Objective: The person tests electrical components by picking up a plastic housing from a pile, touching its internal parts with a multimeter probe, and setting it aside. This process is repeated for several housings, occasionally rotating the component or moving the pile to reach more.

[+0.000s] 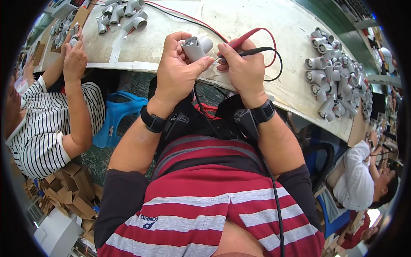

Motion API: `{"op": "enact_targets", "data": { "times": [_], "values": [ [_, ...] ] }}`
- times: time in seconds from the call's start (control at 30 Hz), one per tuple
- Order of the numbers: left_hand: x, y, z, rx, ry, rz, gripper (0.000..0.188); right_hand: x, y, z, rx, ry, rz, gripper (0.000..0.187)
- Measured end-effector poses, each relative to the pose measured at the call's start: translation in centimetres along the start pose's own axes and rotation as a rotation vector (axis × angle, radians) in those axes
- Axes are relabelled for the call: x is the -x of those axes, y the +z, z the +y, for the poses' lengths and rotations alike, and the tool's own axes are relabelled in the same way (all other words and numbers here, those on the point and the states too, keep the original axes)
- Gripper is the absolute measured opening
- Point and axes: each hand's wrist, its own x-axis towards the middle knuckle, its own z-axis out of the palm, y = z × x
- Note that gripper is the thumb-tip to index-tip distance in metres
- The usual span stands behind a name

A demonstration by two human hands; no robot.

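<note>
holding the grey fitting (pixel 195 52) in the left hand (pixel 177 70) over the near side of the table (pixel 265 13), apparently tilted for access; pinching the red probe (pixel 249 34) and black probe (pixel 257 51) together in the right hand (pixel 247 75), likely to steer both at once.

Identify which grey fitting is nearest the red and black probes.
The grey fitting in the person's left hand, beside the probes in the right hand; the piled fittings on the table lie farther off.
</note>
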Motion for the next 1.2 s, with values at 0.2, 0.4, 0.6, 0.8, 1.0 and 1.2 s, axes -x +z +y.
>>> {"op": "enact_targets", "data": {
  "times": [0.2, 0.4, 0.6, 0.8, 1.0, 1.2],
  "values": [
    [0.1, -0.1, -0.3, 0.005, -0.004, 0.019, 0.063, 0.0, 0.4, 0.1, 0.117, -0.046, 0.023, 0.018],
    [0.3, 0.2, -0.2, 0.006, -0.016, 0.034, 0.062, 0.1, 0.8, 0.7, 0.118, -0.106, 0.045, 0.017],
    [0.6, 0.9, -0.2, 0.072, -0.018, 0.105, 0.061, 0.0, 1.1, 1.1, 0.167, -0.157, 0.077, 0.016],
    [2.1, 1.1, -0.4, -0.082, -0.084, 0.258, 0.064, 0.2, 1.2, 1.1, 0.204, -0.176, 0.094, 0.017],
    [2.2, -0.9, 0.1, 0.107, -0.212, 0.011, 0.061, 0.1, 1.0, 1.0, 0.224, -0.184, 0.052, 0.017],
    [-0.9, -3.2, 1.8, -0.180, -0.119, -0.466, 0.048, -0.4, 0.7, 1.3, 0.350, -0.306, 0.047, 0.017]
  ]
}}
